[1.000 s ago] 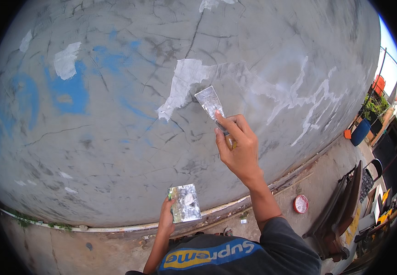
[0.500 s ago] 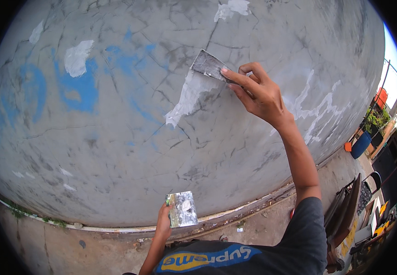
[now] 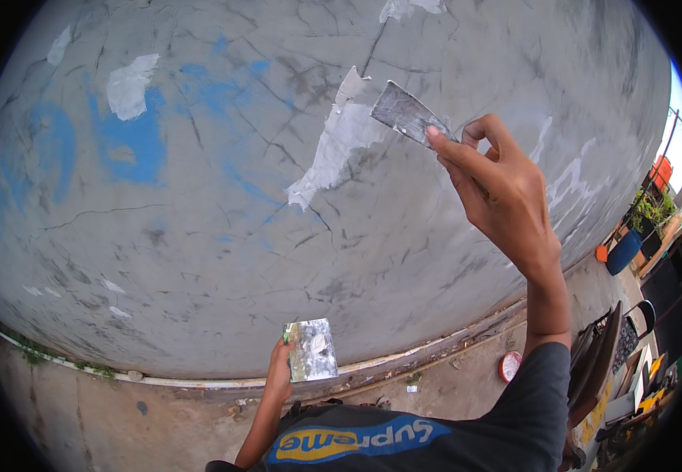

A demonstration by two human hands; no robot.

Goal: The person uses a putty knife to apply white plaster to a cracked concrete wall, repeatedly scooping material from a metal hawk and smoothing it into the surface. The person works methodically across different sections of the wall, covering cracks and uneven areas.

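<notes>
My right hand pinches a flat grey putty knife, its blade stained with filler and held just off the wall. Left of the blade, a long whitish filler patch runs down the cracked grey wall, with a narrow strip at its top. Lower down, my left hand grips the edge of a small rectangular board. A dab of white filler sits on the board's smeared face.
Other whitish patches and blue paint mark the wall. A white pipe lies along its foot. On the ground at right stands a round red-rimmed tub. Beyond are stacked furniture, a blue barrel and plants.
My right hand has drawn the putty knife off the patch, rightward and nearer to me. The patch now reaches higher along the crack. The red-rimmed tub shows more fully.
</notes>
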